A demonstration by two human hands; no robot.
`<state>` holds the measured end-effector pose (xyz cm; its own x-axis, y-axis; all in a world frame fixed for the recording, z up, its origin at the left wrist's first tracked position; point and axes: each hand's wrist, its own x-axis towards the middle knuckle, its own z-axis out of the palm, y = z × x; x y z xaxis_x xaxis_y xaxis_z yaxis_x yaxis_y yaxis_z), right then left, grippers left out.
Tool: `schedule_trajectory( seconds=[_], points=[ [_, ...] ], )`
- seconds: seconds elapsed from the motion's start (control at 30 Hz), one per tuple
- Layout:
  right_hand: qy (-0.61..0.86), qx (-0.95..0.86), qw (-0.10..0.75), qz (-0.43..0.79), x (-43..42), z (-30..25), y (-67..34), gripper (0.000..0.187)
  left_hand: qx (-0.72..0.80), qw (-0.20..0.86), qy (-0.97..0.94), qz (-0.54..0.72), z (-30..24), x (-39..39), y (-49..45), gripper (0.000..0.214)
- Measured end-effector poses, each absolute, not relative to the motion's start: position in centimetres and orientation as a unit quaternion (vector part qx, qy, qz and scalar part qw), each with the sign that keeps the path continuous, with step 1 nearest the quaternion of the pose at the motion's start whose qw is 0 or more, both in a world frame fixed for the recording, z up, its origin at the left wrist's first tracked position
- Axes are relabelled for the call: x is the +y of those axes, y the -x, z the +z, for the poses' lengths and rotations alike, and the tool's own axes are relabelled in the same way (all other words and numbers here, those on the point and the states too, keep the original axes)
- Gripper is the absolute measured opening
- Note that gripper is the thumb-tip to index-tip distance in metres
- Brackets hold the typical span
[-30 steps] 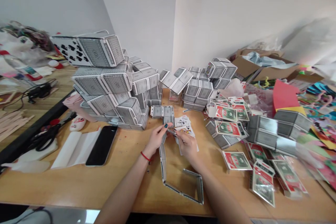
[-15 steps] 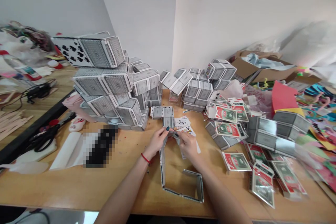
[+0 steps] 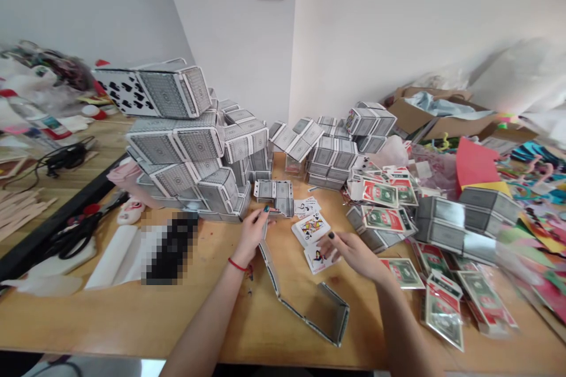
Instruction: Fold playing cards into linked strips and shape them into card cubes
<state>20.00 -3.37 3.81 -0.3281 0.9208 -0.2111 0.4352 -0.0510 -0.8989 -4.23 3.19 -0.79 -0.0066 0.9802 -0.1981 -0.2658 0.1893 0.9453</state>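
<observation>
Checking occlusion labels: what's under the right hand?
A face-up court card on the wooden table, its right edge under fingers of the right hand. Anything beneath the palm is covered. The left hand pinches the card strip.

On the counter [image 3: 110,318], the card strip [image 3: 300,303] lies nearest; loose cards [image 3: 312,227] just behind it, card blocks [image 3: 186,147] behind-left, packs [image 3: 389,218] right.

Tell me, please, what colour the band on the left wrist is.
Red; the band shows best in the head view.
</observation>
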Motion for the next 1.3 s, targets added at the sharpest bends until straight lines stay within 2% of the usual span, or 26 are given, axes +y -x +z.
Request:
schedule_trajectory(
  seconds=[0.17,0.27,0.37,0.5,0.63,0.77,0.93,1.13,1.3],
  points=[
    [0.499,-0.711,0.122,0.481,-7.4,4.5,-20.8,0.013,0.485,0.598,-0.381,0.512,-0.4,3.1,4.3,0.036],
    [0.507,-0.723,0.096,0.459,-8.2,4.2,-20.0,0.027,0.477,0.593,-0.388,0.519,-0.3,3.0,4.2,0.037],
    [0.527,-0.753,0.131,0.371,-7.4,4.6,-19.3,0.029,0.475,0.573,-0.39,0.542,-0.1,2.9,4.4,0.037],
    [0.562,-0.726,0.217,0.332,-5.3,4.9,-19.3,0.018,0.456,0.594,-0.447,0.489,0.6,2.6,4.9,0.027],
    [0.548,-0.667,0.317,0.392,-2.7,3.9,-19.0,0.017,0.423,0.611,-0.492,0.453,1.4,2.3,5.2,0.026],
    [0.464,-0.576,0.376,0.558,-0.7,2.6,-18.0,0.03,0.41,0.583,-0.561,0.421,2.3,1.8,5.3,0.024],
    [0.413,-0.474,0.477,0.614,-0.1,1.1,-17.0,0.034,0.372,0.523,-0.667,0.379,3.4,1.4,5.2,0.023],
    [0.404,-0.489,0.507,0.584,-0.3,0.3,-17.4,0.03,0.393,0.459,-0.728,0.324,5.2,0.9,4.7,0.02],
    [0.394,-0.562,0.502,0.526,-0.4,1.5,-18.0,0.033,0.394,0.354,-0.795,0.296,8.5,0.8,4.9,0.02]
  ],
)
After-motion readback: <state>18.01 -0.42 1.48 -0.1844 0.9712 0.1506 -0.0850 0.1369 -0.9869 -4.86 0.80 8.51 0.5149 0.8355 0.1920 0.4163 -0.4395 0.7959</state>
